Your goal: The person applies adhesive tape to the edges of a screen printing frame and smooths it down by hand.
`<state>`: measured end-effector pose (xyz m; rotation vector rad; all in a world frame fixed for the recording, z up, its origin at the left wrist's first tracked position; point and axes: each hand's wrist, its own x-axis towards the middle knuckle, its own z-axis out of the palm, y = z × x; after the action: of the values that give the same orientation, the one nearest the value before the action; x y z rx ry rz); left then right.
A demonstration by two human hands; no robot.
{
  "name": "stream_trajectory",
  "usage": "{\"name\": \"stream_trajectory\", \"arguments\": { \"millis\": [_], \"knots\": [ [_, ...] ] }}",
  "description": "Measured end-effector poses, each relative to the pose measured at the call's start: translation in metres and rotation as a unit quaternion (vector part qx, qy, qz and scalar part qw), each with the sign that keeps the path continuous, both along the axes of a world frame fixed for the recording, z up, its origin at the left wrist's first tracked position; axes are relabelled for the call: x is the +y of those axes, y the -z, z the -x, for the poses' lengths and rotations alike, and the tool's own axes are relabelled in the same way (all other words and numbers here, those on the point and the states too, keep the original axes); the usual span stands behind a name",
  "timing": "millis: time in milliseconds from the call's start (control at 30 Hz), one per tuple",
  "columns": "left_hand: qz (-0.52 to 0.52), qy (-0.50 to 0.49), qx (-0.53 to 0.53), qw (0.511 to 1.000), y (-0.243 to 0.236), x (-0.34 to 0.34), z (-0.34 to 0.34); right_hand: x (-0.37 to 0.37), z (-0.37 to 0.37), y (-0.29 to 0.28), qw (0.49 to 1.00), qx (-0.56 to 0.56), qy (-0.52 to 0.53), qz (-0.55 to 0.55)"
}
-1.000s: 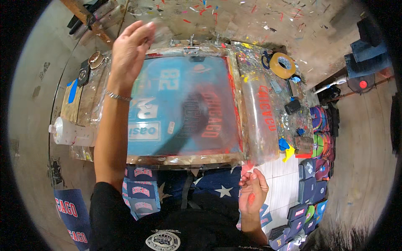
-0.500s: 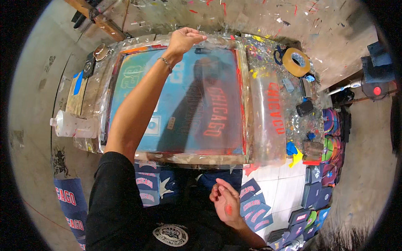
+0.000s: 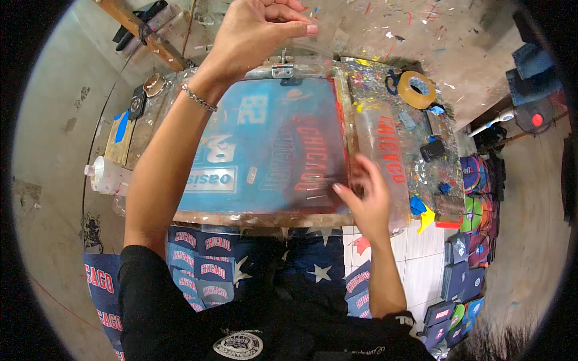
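A screen-printing frame lies on the worktable, its blue mesh (image 3: 241, 141) carrying pale lettering and a red-stained design on the right. My left hand (image 3: 262, 30) is raised above the frame's far side, partly cut off by the top edge. Its thumb is stretched out apart from the curved fingers, and I see nothing held. Below that hand, a metal hinge clamp (image 3: 282, 71) sits at the far frame edge. My right hand (image 3: 370, 198), slightly blurred, is at the frame's right side near the front corner, thumb and fingers apart. Whether it touches the frame I cannot tell.
To the right lie a clear sheet (image 3: 391, 171) with red lettering, a tape roll (image 3: 416, 90) and a yellow scrap (image 3: 426, 218). A white bottle (image 3: 109, 175) is at left. Printed fabric pieces (image 3: 215, 269) and star-patterned navy fabric (image 3: 316, 274) are at the front.
My left hand has risen toward the top of the view. The right hand has moved from near my body up to the frame's right side. The view has shifted slightly.
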<state>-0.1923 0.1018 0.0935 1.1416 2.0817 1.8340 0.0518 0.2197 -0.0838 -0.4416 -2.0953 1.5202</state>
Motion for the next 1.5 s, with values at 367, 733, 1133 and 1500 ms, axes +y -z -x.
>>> {"name": "stream_trajectory", "arguments": {
  "millis": [367,733,1133,1500],
  "knots": [
    [-0.042,-0.012,0.096,0.994,-0.062,-0.043,-0.066,0.015,0.031,0.043,0.964,-0.146,-0.220,-0.040],
    [-0.086,-0.095,0.100,0.987,-0.102,-0.057,-0.068,-0.011,0.011,0.027,0.977,-0.086,-0.184,0.071],
    [-0.085,-0.069,0.092,0.990,-0.059,-0.045,0.040,-0.045,-0.045,0.031,0.945,-0.122,-0.188,0.238],
    [0.037,-0.025,-0.069,0.997,0.138,0.040,0.125,-0.075,-0.084,0.047,0.901,-0.065,-0.067,0.424]
  ]
}}
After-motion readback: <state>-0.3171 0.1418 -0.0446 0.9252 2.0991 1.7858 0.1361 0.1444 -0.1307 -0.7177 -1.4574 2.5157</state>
